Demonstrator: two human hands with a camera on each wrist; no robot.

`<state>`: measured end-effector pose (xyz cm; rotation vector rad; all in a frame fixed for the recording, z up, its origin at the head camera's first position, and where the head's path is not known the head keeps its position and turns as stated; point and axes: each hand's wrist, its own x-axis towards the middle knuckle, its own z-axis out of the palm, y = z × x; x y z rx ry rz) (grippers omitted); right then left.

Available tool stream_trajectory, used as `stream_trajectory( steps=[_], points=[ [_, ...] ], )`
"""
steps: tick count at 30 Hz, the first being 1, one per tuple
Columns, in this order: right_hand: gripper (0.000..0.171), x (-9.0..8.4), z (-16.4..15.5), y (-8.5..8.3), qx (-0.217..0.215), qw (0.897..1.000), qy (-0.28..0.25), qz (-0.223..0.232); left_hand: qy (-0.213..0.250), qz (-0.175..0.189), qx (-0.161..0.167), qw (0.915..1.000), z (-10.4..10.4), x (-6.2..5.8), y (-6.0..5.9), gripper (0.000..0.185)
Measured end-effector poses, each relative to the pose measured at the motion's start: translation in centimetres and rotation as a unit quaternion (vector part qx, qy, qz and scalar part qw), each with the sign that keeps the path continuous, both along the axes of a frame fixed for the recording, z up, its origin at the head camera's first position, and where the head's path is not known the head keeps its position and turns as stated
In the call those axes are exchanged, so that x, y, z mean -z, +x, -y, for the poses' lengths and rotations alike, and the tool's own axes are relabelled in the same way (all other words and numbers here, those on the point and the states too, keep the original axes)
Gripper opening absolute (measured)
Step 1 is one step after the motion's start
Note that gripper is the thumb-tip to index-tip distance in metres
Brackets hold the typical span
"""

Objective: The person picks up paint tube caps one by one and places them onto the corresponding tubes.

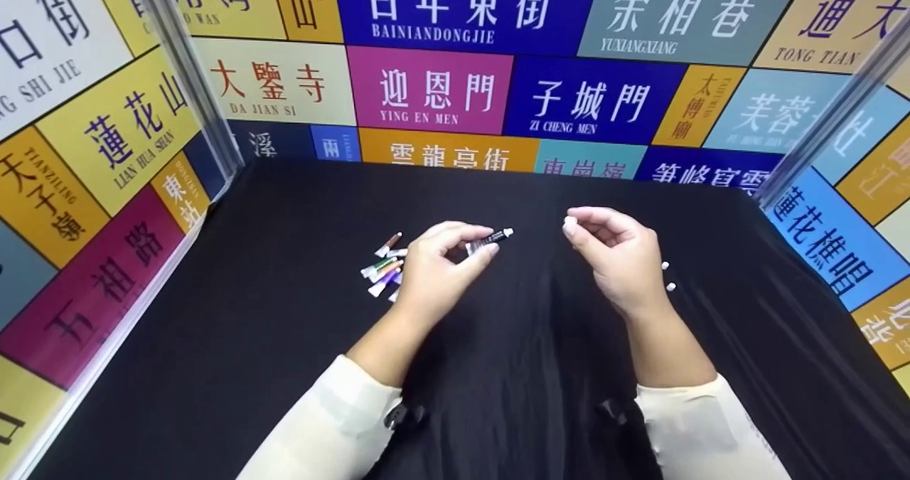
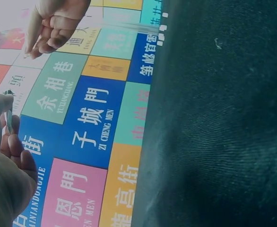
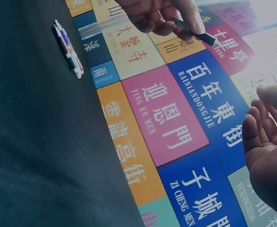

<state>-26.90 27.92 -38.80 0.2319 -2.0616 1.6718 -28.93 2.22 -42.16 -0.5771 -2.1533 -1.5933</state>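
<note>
A small black paint tube (image 1: 498,237) with a white tip is pinched between the thumb and fingers of my left hand (image 1: 430,270). It is held above the table, its white tip pointing right; in the right wrist view the tube (image 3: 202,36) shows dark against the wall. Across a gap, my right hand (image 1: 629,263) pinches a small white cap (image 1: 569,222) between thumb and index finger. Beside my left hand lies a loose pile of coloured paint tubes (image 1: 384,269), partly hidden by that hand. Small white caps (image 1: 670,287) lie just right of my right hand.
A black cloth (image 1: 498,366) covers the table. Behind it and along both sides stand panels (image 1: 434,89) printed with coloured street-name signs. Clear corner posts (image 1: 213,124) rise at the back left and back right. In the left wrist view several white caps (image 2: 161,28) sit together.
</note>
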Motion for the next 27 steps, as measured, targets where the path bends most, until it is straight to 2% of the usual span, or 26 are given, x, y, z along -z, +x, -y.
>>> stream_trajectory(
  steps=[17,27],
  points=[
    [0.021,-0.9,1.2,1.4,-0.035,0.998,0.03,-0.033,-0.01,-0.013,0.01,0.9998,0.2,-1.2,0.9,0.02],
    [0.022,-0.7,1.6,1.6,-0.06,0.995,0.061,-0.042,-0.02,-0.033,0.025,0.9989,0.0,-1.2,1.2,0.021]
  ],
)
